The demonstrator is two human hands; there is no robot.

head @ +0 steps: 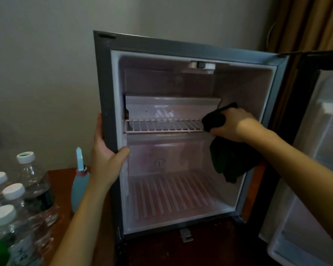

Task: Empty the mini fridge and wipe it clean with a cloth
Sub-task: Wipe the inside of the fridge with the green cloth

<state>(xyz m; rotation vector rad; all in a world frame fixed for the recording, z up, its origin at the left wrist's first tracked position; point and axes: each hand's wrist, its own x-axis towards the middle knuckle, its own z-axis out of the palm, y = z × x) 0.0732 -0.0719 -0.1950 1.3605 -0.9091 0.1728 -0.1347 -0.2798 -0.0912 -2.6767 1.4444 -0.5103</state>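
Right grip [233, 123] holds cloth [231, 164] at shelf [161, 126]; perhaps four bottles [35, 181].

A small dark-framed mini fridge with a white plastic lining [181, 46] is standing open on a reddish-brown wooden top [61, 179], backing onto a plain pale painted wall [42, 73]. Heavy golden-brown fabric curtains [311, 24] are hanging in the right corner, and clear plastic water bottles with white caps [35, 185] are crowding the left edge. It's all pointing to a hotel-style guest room or bedroom, not a kitchen.
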